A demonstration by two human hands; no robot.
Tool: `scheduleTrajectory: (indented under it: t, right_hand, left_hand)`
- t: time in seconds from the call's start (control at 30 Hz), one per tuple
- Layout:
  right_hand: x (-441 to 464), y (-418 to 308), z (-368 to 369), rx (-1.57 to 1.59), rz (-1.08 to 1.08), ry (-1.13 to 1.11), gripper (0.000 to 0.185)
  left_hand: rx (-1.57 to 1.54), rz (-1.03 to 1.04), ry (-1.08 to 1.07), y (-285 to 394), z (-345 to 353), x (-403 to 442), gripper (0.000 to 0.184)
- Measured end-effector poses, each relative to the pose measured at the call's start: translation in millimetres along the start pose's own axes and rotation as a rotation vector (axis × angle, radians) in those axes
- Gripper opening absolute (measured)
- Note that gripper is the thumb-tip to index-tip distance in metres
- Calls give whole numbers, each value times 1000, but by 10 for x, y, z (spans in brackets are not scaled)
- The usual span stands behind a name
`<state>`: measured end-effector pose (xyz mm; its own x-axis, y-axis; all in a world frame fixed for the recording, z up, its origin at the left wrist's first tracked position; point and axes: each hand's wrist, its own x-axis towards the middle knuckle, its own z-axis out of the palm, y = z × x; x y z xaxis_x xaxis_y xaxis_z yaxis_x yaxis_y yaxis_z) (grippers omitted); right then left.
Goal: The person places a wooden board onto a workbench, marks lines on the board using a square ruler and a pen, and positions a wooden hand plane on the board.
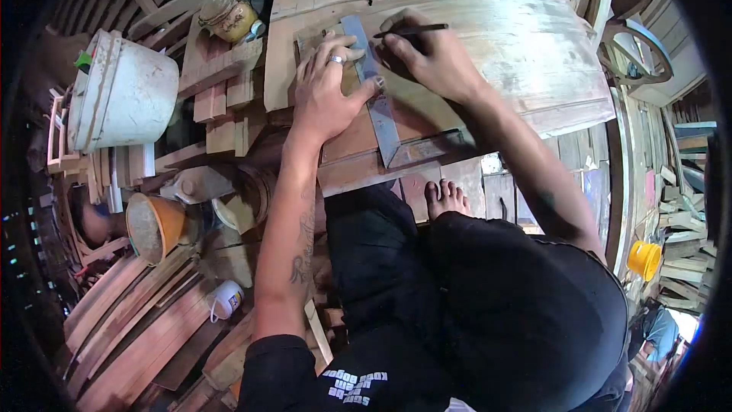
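A metal try square [383, 126] lies across a wooden board [496, 57], its dark stock [431, 147] near the board's front edge. My left hand [329, 88], with a ring on one finger, holds the square down. Its fingers bend over the upper part of the blade, and the thumb presses on it lower down. In my right hand [438, 61] is a dark pencil [415, 29], pinched between thumb and fingers, just right of the blade's upper end. The pencil tip is close to the blade; whether it touches the wood I cannot tell.
A white bucket [137, 92] stands at the left, with an orange-rimmed container [155, 227] below it. Planks [145, 336] are stacked at the lower left. A bare foot [448, 198] shows beneath the board. To the right are a yellow container [644, 259] and wood offcuts [684, 267].
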<state>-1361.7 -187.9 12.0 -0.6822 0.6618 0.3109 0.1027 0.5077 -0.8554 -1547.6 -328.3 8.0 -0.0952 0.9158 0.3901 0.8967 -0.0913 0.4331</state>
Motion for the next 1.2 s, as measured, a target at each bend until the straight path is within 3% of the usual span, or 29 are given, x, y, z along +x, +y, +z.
scheduleTrajectory:
  t: [0.23,0.4,1.2]
  right_hand:
    - [126,-79,17,-148,73,37,28]
    - [248,-11,83,-93,-81,109,23]
    - [395,169,173,-201,-220,125,24]
  left_hand:
    - [-8,-10,2,25,-20,10,53]
    - [-15,-13,37,37,-1,8,51]
    - [-24,-27,34,23,8,6,53]
